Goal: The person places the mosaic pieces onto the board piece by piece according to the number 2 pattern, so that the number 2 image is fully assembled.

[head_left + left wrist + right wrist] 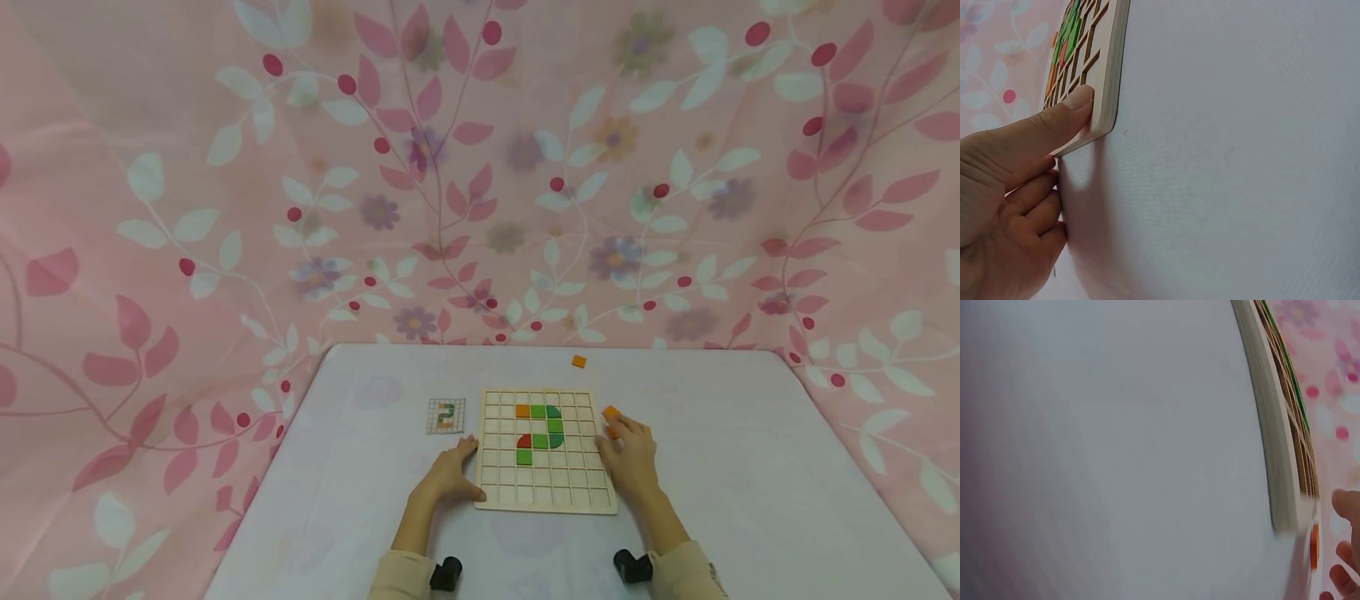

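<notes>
A wooden grid board (498, 492) lies on the table with green, orange and red tiles set in a hooked shape, among them an orange square (522, 412) and a red quarter-round (524, 441). My left hand (447, 477) holds the board's near left corner; in the left wrist view the thumb (1072, 106) lies on top and the other fingers curl beside the edge. Right of the board, my right hand (633, 460) reaches over loose tiles, including an orange tile (611, 412), partly hidden by its fingers. In the right wrist view its fingers are spread near an orange-red tile (1314, 547).
A small pattern card (446, 416) showing a similar coloured shape lies left of the board. Another orange tile (579, 362) sits near the table's far edge. Floral pink cloth (525, 208) hangs behind the white-covered table (750, 467).
</notes>
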Tool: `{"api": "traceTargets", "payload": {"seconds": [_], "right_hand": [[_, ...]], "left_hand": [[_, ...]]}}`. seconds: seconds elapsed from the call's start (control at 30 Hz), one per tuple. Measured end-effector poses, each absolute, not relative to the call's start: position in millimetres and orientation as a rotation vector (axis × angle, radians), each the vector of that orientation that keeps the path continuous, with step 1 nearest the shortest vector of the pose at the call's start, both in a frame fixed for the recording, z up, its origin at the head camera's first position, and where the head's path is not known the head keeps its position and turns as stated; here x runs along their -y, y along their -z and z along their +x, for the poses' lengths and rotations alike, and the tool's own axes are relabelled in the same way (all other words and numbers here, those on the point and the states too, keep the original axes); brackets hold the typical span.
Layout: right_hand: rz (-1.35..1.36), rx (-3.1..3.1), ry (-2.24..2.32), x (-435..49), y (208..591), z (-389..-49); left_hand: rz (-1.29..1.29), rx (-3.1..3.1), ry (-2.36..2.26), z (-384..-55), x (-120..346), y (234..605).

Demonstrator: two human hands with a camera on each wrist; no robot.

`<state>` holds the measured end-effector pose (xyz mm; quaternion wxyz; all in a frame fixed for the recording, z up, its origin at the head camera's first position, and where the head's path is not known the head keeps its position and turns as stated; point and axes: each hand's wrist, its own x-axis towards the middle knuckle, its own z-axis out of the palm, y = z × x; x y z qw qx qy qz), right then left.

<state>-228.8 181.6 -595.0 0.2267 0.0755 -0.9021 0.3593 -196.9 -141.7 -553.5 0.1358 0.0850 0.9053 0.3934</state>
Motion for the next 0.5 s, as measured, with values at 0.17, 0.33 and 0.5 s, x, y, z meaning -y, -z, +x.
{"api": "traceTargets", "payload": {"seconds": [0.17,0.33,0.5], "right_hand": [[-0.004,2.494,-1.102,-208.3,600.8,-232.0],[0.005,2.518,-1.136,-217.8,606.7,-232.9],[0.078,2.504,-1.070,-216.0,607.5,-233.9]], "left_hand": [[0.252,-2.621,-1.133,-197.1,141.1,553.1],[0.247,-2.616,-1.132,-196.5,141.1,552.7],[0.254,-2.627,-1.116,-196.9,141.8,553.0]]}}
